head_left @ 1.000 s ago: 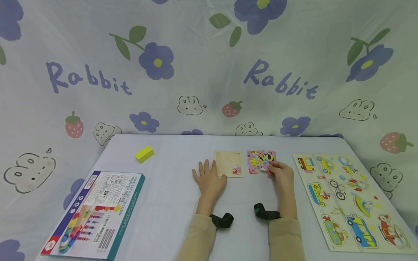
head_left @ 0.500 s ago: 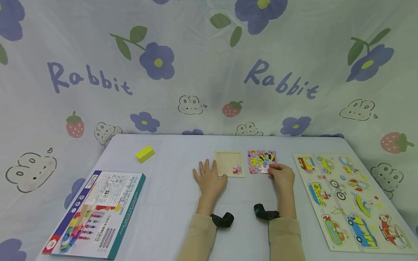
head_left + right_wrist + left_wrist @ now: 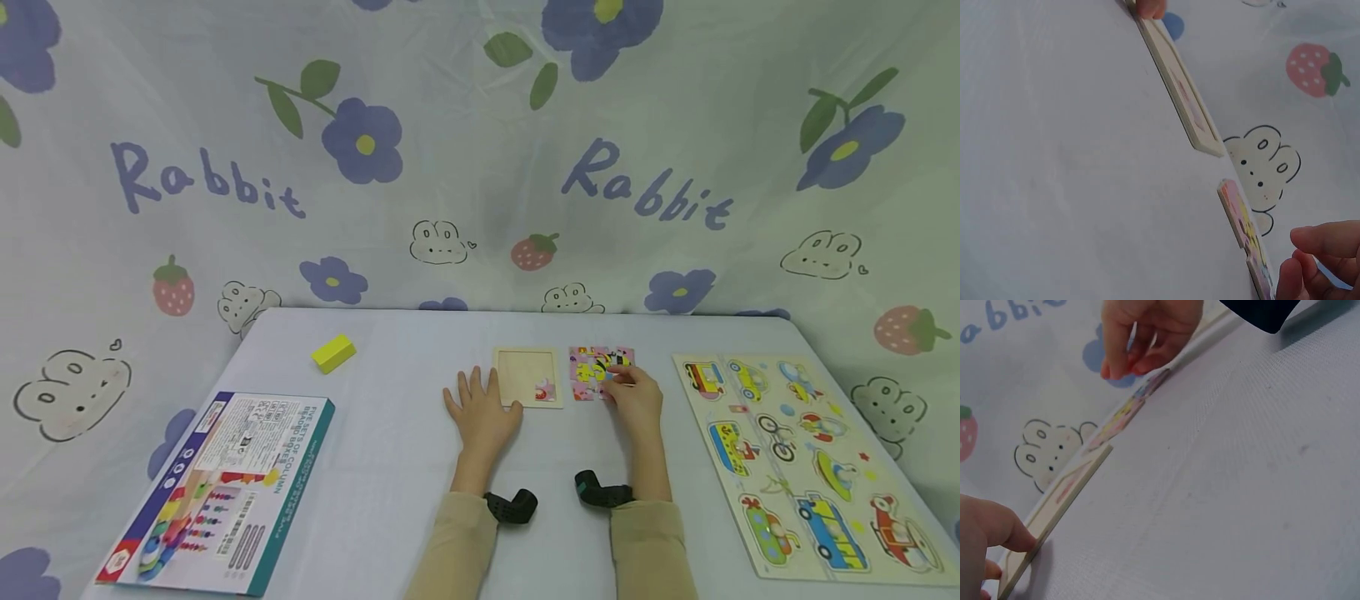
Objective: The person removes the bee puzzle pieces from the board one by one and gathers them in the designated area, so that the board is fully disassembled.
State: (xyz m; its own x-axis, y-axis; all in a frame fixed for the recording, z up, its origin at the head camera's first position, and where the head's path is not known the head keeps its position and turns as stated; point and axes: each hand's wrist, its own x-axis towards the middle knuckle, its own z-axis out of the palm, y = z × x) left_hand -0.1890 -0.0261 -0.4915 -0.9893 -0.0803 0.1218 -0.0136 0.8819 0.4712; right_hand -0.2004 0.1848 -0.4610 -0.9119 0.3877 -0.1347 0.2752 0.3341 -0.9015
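Observation:
My left hand (image 3: 482, 421) lies with fingers spread at the left side of a shallow wooden tray (image 3: 525, 352). Its thumb touches the tray's near edge in the left wrist view. One pink puzzle piece (image 3: 543, 389) sits in the tray's lower right corner. To the right of the tray lies a group of pink and yellow puzzle pieces (image 3: 587, 367) with a bee picture. Over their right part hovers my right hand (image 3: 637, 402), hiding some pieces. In the right wrist view its thumb and fingertips (image 3: 1300, 236) stand apart with nothing visible between them.
A picture board (image 3: 798, 467) of vehicle shapes lies on the right of the white table (image 3: 390, 500). On the left is a flat boxed toy set (image 3: 217, 492), with a yellow block (image 3: 333, 354) behind it. A printed curtain (image 3: 480, 167) hangs along the back.
My right hand held a puzzle piece at the group's lower right; it has let go and shifted left and slightly up over the pieces. The left hand has stayed put.

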